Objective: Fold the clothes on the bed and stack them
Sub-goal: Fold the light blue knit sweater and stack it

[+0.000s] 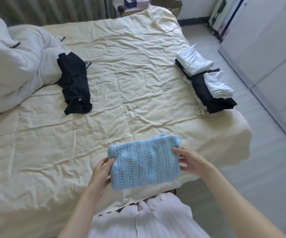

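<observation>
Both hands held one folded item: left hand (101, 170) gripped the left edge of the blue knit top (144, 160), fingers curled under and thumb on top, and right hand (189, 159) pinched its right edge, thumb on the upper face. Knit top was a compact rectangle, lifted slightly off the bed (121, 79) near the front edge, right in front of the person. Going left to right across the bed: a white duvet (13, 66) bunched at the far left; next to it, touching its edge, a black garment (75, 85) lying crumpled and unfolded, w/ thin straps showing; then bare wrinkled cream sheet through the middle; then at the right edge the stack (207, 85), dark folded pieces w/ two white folded pieces on top and some cream fabric underneath. Judging by this, the knit was folded and ready to go on the stack, and the black garment was left to do. Risks: the open knit is floppy and held only at two edges, so the middle could sag and the fold slip open during the carry. Stack sat right at the mattress edge w/ the whites already uneven, so another piece placed off-centre could tip it toward the floor. No real containers on the bed; boxes on the far nightstand (132, 6) too blurred to tell contents.
</observation>
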Demonstrator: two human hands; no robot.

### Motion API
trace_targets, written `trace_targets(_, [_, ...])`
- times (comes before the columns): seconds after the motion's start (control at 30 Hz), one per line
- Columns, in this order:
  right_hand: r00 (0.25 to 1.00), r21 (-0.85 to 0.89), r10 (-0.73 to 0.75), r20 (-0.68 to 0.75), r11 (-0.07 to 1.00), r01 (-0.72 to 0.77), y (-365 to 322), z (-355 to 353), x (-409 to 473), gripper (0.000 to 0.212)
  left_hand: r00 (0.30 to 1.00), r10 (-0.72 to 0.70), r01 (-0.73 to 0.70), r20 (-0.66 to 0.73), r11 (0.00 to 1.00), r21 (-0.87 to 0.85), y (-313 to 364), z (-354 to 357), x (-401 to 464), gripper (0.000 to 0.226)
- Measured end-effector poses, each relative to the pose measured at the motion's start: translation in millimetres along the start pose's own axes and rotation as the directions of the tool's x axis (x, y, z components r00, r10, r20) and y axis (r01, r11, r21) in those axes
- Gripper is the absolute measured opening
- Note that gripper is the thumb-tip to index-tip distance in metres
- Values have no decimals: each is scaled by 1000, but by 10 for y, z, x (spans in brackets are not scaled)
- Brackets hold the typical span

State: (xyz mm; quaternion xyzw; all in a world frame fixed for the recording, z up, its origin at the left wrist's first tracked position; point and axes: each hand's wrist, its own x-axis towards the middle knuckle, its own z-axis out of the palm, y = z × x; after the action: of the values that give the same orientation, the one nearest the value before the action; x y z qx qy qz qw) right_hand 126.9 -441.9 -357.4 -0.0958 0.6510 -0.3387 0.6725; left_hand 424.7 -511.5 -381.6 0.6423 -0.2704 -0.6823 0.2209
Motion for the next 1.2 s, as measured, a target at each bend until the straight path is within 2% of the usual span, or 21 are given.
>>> trace_targets(0.23, [993,123,-85,-79,988,95,-151,-911,-241,27,992,65,-78,110,990,121,224,1028,1,14])
trace_targets(0.4, [992,155,-86,-88,983,99,-394,-1737,-217,31,990,87,-107,109,977,186,362,1855,94,11])
trace_targets(0.63, [992,222,-88,-93,969,106,-860,-2766,-130,26,975,198,-220,103,926,308,894,3167,286,6])
trace_targets(0.8, [993,332,-68,-94,938,95,-1139,-3069,25,15,928,338,-371,155,821,434,1466,3810,486,6])
trace_targets(0.93, [992,437,-59,-114,893,103,-1384,-3068,221,6,886,397,-461,238,712,530,1989,4197,727,8])
trace_targets(1.13, [971,621,-72,-230,757,203,-1752,-2981,534,5,815,457,-573,355,554,603,2643,4833,1222,10])
trace_targets(1.2, [962,668,-76,-263,705,239,-1872,-2979,652,6,795,471,-597,382,497,630,2800,5092,1399,16])
